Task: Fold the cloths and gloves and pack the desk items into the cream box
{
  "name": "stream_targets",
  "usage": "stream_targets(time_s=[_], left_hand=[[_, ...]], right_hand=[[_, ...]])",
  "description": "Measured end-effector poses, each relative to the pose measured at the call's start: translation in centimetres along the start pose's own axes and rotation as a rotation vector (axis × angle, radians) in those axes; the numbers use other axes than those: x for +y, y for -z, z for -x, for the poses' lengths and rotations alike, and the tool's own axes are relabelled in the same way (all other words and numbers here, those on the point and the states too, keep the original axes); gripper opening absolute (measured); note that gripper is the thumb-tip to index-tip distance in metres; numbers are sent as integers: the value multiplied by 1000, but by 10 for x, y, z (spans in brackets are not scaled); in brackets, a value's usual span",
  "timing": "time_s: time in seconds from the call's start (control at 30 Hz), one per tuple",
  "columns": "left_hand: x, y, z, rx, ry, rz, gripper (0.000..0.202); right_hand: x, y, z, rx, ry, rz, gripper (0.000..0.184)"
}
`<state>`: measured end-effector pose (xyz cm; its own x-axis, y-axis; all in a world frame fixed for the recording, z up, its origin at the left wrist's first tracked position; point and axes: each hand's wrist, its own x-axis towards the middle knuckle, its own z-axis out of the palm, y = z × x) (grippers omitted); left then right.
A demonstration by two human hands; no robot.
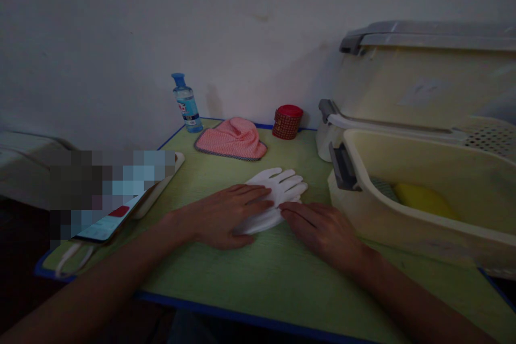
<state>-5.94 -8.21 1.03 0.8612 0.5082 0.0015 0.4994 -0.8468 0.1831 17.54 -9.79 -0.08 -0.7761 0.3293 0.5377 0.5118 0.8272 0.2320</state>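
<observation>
A white glove (pixel 282 187) lies flat on the green table (pixel 250 274), fingers pointing away to the right. My left hand (pixel 226 216) rests palm down on its cuff end, fingers stretched flat over the glove. My right hand (pixel 320 228) lies flat beside it, fingertips touching the glove's near edge. Neither hand grips anything.
A pink folded cloth (pixel 233 138), a blue-capped bottle (pixel 186 103) and a red round tin (pixel 287 121) stand at the back by the wall. A large cream plastic bin (pixel 423 215) with a yellow item inside fills the right side. A phone on a white tray (pixel 121 209) lies at the left.
</observation>
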Motion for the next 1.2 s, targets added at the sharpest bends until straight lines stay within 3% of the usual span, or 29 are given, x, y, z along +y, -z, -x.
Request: stream_targets(time_s=[0.3,0.7,1.2], left_hand=[[-1,-1,1,-7,5,-4,65],[-3,-2,0,-36,32,4,70],[-9,-12,0,-122,72,19,88]], right_hand=[[0,-3,4,-131,-58,10,21],[0,-4,5,-201,-163,-68,15],[0,4,2,-316,-140,-55,15]])
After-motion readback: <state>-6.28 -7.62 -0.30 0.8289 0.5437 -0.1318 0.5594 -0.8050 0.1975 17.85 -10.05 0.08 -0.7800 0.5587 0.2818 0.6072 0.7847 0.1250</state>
